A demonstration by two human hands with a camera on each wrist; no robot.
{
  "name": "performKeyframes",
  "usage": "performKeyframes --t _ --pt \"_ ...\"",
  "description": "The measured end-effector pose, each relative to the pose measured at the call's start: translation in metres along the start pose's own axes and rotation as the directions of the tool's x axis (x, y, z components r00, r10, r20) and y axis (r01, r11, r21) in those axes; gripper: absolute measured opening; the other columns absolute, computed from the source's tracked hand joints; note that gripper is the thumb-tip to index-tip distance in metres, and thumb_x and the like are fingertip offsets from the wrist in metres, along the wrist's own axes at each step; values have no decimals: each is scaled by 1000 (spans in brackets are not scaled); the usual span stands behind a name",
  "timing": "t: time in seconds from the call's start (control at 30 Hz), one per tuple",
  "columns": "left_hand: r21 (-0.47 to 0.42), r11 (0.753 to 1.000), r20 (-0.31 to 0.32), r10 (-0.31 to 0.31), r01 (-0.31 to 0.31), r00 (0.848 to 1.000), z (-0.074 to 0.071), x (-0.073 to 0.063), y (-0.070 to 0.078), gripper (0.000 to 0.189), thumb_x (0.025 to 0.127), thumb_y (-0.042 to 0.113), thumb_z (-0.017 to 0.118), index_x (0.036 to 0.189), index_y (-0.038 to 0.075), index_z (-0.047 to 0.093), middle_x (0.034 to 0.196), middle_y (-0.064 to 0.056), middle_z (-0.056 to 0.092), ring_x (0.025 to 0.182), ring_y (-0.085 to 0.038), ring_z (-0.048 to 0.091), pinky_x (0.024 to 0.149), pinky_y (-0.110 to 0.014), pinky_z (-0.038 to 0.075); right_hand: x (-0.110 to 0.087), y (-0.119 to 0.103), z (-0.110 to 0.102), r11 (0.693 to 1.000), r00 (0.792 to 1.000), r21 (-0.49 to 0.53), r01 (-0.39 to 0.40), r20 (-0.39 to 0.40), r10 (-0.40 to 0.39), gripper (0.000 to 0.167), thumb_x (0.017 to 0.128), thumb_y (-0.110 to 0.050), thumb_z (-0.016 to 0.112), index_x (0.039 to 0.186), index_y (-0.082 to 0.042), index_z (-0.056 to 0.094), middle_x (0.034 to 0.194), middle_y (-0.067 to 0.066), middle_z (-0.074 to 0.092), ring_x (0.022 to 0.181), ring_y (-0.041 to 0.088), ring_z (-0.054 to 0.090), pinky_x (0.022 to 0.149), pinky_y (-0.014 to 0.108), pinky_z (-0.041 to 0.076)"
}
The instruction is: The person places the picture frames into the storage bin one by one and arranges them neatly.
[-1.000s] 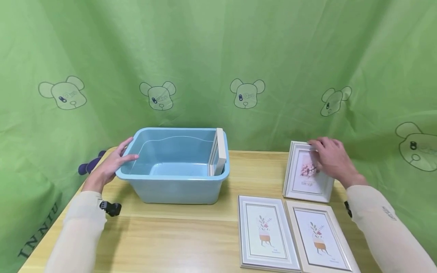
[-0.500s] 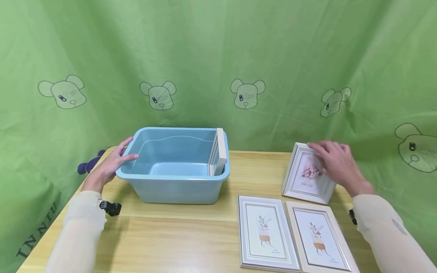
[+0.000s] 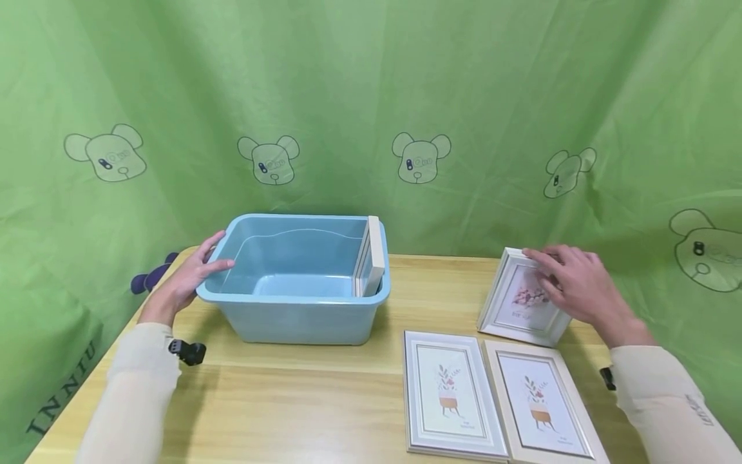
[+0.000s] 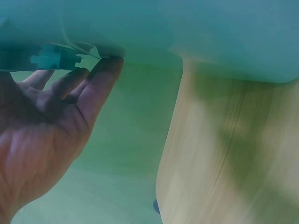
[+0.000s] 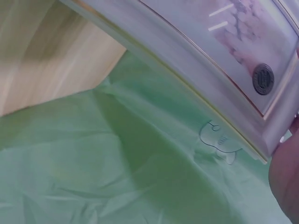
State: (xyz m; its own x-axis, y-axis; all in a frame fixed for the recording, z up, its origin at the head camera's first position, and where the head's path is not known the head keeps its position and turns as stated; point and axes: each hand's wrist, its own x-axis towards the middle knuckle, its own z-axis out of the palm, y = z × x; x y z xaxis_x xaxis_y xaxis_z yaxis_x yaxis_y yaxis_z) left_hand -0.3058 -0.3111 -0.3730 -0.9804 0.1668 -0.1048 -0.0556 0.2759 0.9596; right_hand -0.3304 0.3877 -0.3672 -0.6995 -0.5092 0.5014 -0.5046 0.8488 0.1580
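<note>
My left hand [image 3: 194, 274] grips the left rim of a light blue plastic basin [image 3: 301, 322], thumb over the inside; in the left wrist view its fingers [image 4: 100, 84] curl up under the rim. A pale frame [image 3: 375, 258] stands on edge inside the basin, against its right wall. At the right, my right hand [image 3: 580, 283] holds a white picture frame [image 3: 524, 332] with a pink blossom print by its top edge. This frame stands upright, leaning a little, its layered left side showing. In the right wrist view its corner [image 5: 264, 135] meets the hand at the right.
Two picture frames with plant prints lie face up side by side in front: a silvery white one [image 3: 414, 399] and a cream one [image 3: 498, 386]. All stand on a wooden table [image 3: 290, 406]. A green curtain [image 3: 348, 96] hangs behind. Something purple [image 3: 152, 277] shows beyond the table's left edge.
My right hand has shifted right and slightly down, and the top of the blossom picture frame has moved right and down with it. The left hand and basin stay in place.
</note>
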Motion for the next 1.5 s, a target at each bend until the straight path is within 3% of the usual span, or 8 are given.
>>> performKeyframes --t 0.2,0.33,0.77,0.9,1.13,1.27,1.37,1.5 --pt "-3 1000 4 1 -1 1000 -2 -1 -2 89 97 24 58 156 25 -8 161 -24 0 139 -50 29 102 -53 45 2 -3 -6 996 996 31 87 -8 -87 67 75 -19 77 138 -23 54 115 19 62 97 37 60 81 53 48" --pt "3 1000 5 6 -6 1000 -2 0 -2 90 96 25 59 156 25 -8 161 -24 1 139 -50 29 103 -55 43 5 -5 -13 993 995 54 102 1 -103 66 73 -17 79 135 -21 57 112 18 64 93 35 61 78 53 50" --pt "-16 1000 10 10 -10 1000 -3 1 -2 89 97 21 58 156 26 -8 162 -23 1 139 -49 29 96 -40 53 5 -11 -27 984 998 169 55 11 -58 55 74 -1 77 124 -19 65 104 0 67 85 16 62 71 45 57" --pt "-25 1000 7 12 -12 1000 -3 2 -3 88 97 22 58 156 26 -7 162 -23 2 139 -49 29 95 -39 54 5 -12 -32 978 998 205 28 50 -40 54 75 0 76 125 -18 64 108 1 67 88 21 64 74 50 57" --pt "-33 999 7 11 -11 1000 -4 3 -6 88 97 24 59 157 27 -5 162 -23 4 139 -49 29 102 -50 47 7 -14 -39 967 994 253 -7 110 -22 54 77 3 73 125 -18 63 115 6 68 91 28 66 76 54 56" --pt "-30 1000 9 4 -4 1000 -4 2 -5 88 97 26 59 157 28 -6 161 -26 7 137 -49 32 99 -46 51 8 -16 -42 960 990 280 -26 142 -14 54 79 4 72 127 -19 61 118 8 67 94 28 66 77 53 57" --pt "-23 1000 10 3 -3 1000 -3 1 -3 88 97 27 59 156 28 -6 160 -27 10 132 -42 43 93 -38 55 9 -17 -44 958 986 285 -36 167 -12 54 81 3 70 129 -19 60 120 8 66 96 29 66 78 53 57" --pt "-30 1000 15 2 -1 1000 -2 -1 -2 88 97 25 58 156 28 -6 159 -28 9 111 -17 60 86 -30 58 11 -20 -46 957 979 284 -63 203 4 53 83 1 69 131 -19 58 122 10 65 97 29 66 78 52 57"
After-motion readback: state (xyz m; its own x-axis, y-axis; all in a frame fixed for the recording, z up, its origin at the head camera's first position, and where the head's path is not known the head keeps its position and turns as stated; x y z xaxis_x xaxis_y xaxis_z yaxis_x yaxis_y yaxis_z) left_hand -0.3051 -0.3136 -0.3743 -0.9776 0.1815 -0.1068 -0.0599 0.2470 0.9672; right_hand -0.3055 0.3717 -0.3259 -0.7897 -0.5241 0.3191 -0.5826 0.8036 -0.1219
